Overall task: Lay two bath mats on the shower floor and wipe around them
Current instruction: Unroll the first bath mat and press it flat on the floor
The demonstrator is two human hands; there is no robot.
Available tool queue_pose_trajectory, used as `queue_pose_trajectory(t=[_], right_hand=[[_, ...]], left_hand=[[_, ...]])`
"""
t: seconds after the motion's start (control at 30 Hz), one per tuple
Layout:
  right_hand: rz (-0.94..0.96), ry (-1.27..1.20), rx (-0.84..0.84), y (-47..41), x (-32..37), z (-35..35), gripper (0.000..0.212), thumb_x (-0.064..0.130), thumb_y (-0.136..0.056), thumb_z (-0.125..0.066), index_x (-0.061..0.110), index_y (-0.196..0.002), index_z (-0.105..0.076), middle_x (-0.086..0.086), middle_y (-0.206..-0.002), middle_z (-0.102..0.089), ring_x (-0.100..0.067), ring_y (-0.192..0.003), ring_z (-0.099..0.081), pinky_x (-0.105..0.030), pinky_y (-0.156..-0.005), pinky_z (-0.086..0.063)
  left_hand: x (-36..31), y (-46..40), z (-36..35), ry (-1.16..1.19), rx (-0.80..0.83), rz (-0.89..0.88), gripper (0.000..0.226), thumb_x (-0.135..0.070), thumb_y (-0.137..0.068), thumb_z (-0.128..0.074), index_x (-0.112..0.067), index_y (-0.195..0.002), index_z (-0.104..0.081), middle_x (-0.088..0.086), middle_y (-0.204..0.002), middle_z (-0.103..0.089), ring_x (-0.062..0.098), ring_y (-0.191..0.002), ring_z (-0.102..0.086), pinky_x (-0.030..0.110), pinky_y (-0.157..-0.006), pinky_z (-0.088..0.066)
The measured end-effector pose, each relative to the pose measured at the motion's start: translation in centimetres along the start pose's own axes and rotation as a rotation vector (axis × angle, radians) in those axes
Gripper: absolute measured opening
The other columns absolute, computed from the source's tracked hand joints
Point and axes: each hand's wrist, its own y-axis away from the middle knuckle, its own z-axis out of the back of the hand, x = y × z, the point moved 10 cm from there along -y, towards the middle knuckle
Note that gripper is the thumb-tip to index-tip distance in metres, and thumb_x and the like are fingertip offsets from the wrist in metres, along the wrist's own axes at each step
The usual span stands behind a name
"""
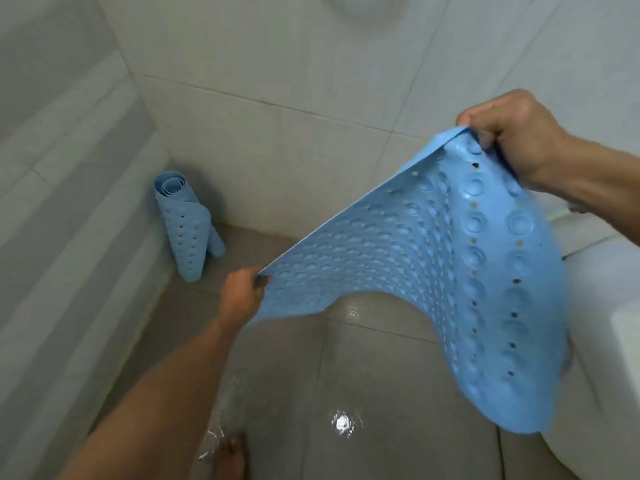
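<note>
A blue rubber bath mat (450,258) with holes and suction cups hangs in the air, stretched between both hands above the grey shower floor (363,375). My left hand (240,297) pinches its lower left corner. My right hand (512,133) grips the upper right corner, held higher. The mat's free end droops at the lower right. A second blue mat (187,230) stands rolled up in the far left corner of the floor, leaning against the wall.
White tiled walls (277,116) enclose the corner. A white toilet (609,323) sits at the right, partly behind the hanging mat. The wet floor shows a bright reflection. My bare foot (230,455) stands at the bottom, beside a crumpled clear plastic wrap (216,427).
</note>
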Motion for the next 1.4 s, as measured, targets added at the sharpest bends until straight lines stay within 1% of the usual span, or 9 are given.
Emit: queue_pose_trajectory(t=[0.1, 0.2, 0.4, 0.53, 0.73, 0.83, 1.13, 1.3, 1.4], right_hand=[[-0.048, 0.313, 0.090, 3.4, -4.7, 2.1, 0.019, 0.016, -0.076, -0.055, 0.009, -0.058, -0.052, -0.010, -0.058, -0.041, -0.018, -0.053, -0.038, -0.038, -0.053, -0.034], [-0.164, 0.591, 0.161, 7.3, -12.4, 1.7, 0.027, 0.037, -0.076, -0.055, 0.013, -0.064, -0.061, -0.004, -0.058, -0.058, -0.016, -0.055, -0.053, -0.034, -0.058, -0.044], [-0.362, 0.989, 0.406, 14.0, -25.1, -4.5, 0.016, 0.028, -0.084, -0.056, 0.033, -0.071, -0.049, -0.001, -0.091, -0.063, -0.027, -0.094, -0.061, -0.037, -0.083, -0.052], [-0.402, 1.070, 0.317, 15.2, -27.3, -7.1, 0.016, 0.025, -0.086, -0.055, 0.031, -0.096, -0.066, -0.009, -0.114, -0.066, -0.030, -0.110, -0.062, -0.036, -0.084, -0.048], [-0.602, 0.940, 0.241, 15.0, -32.8, -9.6, 0.019, 0.007, -0.081, -0.057, 0.008, -0.093, -0.071, -0.017, -0.110, -0.070, -0.034, -0.106, -0.064, -0.034, -0.084, -0.052], [-0.606, 0.771, 0.001, 13.3, -34.6, -8.9, 0.025, 0.011, -0.088, -0.058, 0.000, -0.106, -0.072, -0.024, -0.114, -0.068, -0.041, -0.111, -0.061, -0.038, -0.090, -0.050], [-0.528, 0.286, -0.443, 12.4, -35.6, -5.8, 0.038, 0.008, -0.082, -0.050, 0.002, -0.111, -0.074, -0.025, -0.107, -0.072, -0.038, -0.107, -0.065, -0.030, -0.098, -0.045], [-0.555, 0.291, -0.402, 16.6, -42.5, -11.4, 0.038, 0.009, -0.087, -0.049, 0.001, -0.115, -0.072, -0.030, -0.109, -0.069, -0.043, -0.105, -0.064, -0.034, -0.101, -0.042], [-0.538, 0.386, -0.291, 19.8, -49.8, -17.5, 0.044, 0.016, -0.083, -0.046, 0.001, -0.116, -0.071, -0.027, -0.117, -0.068, -0.045, -0.107, -0.063, -0.041, -0.099, -0.045]], left_hand=[[0.0, 0.6, 0.4, -0.037, 0.040, 0.037, 0.024, -0.023, -0.083, -0.059, -0.005, -0.074, -0.069, 0.017, -0.064, -0.066, 0.034, -0.063, -0.062, 0.032, -0.055, -0.040], [0.9, 0.1, 1.6, -0.107, 0.092, 0.074, 0.031, -0.019, -0.084, -0.066, -0.008, -0.059, -0.051, 0.007, -0.053, -0.050, 0.021, -0.051, -0.047, 0.033, -0.054, -0.038], [1.6, -0.5, 1.0, -0.454, 0.338, -0.133, 0.016, -0.021, -0.085, -0.070, -0.005, -0.082, -0.070, 0.018, -0.080, -0.068, 0.036, -0.080, -0.062, 0.035, -0.068, -0.044], [2.0, 0.1, -0.5, -0.609, 0.470, -0.290, 0.017, -0.012, -0.087, -0.063, -0.011, -0.101, -0.072, 0.013, -0.093, -0.071, 0.030, -0.086, -0.062, 0.036, -0.076, -0.049], [1.9, -2.4, -3.1, -0.766, 0.431, -0.365, 0.036, -0.002, -0.076, -0.058, -0.018, -0.107, -0.069, 0.010, -0.104, -0.067, 0.031, -0.099, -0.062, 0.039, -0.082, -0.051], [0.5, -4.9, -3.1, -0.788, 0.295, -0.343, 0.035, 0.002, -0.078, -0.055, -0.010, -0.107, -0.070, 0.017, -0.107, -0.066, 0.037, -0.100, -0.061, 0.041, -0.081, -0.049], [-5.6, -4.9, -1.6, -0.731, -0.044, -0.666, 0.035, 0.018, -0.057, -0.067, 0.005, -0.090, -0.069, 0.025, -0.079, -0.059, 0.043, -0.070, -0.058, 0.047, -0.061, -0.047], [1.6, -0.7, -9.5, -0.835, -0.059, -0.721, 0.045, 0.008, -0.063, -0.074, -0.001, -0.105, -0.061, 0.022, -0.095, -0.058, 0.040, -0.083, -0.058, 0.048, -0.075, -0.044], [9.4, 2.5, -17.9, -0.890, 0.051, -0.746, 0.065, 0.007, -0.056, -0.081, -0.004, -0.116, -0.060, 0.028, -0.119, -0.055, 0.047, -0.106, -0.056, 0.059, -0.099, -0.038]])
